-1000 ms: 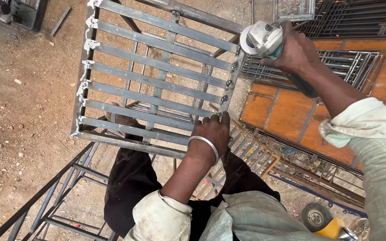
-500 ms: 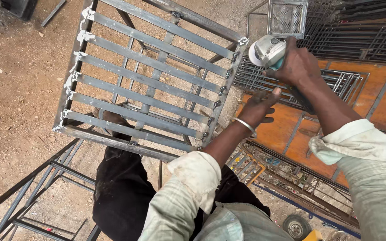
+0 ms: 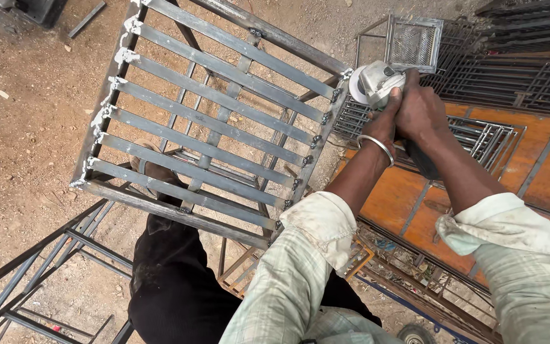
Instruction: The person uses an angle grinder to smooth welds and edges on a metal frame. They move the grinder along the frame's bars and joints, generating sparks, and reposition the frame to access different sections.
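Both hands are wrapped round an angle grinder — the right hand clamped over the top and rear of the body, the left hand closed on it from below, a metal bangle on that wrist. The grinder's disc sits right at the top right corner of a slatted steel frame, which stands tilted up in front of the person, approx. at the end of the right-hand rail.

As to progress, judging only by how things lie: the frame looks fully assembled, slats welded to both rails. The left rail carries a row of rough whitish blobs at each joint — prob. slag or spatter, not yet cleaned. The right rail's joints show dark beads, also looking raw. So I'd say cleanup is barely begun, w/ the grinder at the first corner and nearly every joint left.

Hard to make out: whether the disc actually touches the steel — the hands and guard cover the contact point, and no sparks show. The grinder's handle end is hidden under the right hand. The frame's top edge is cut off, so its full height is unknown. A leg in dark trousers stands behind the slats; the foot there is mostly screened. More grilles and an orange panel lie at right, partly out of shot.
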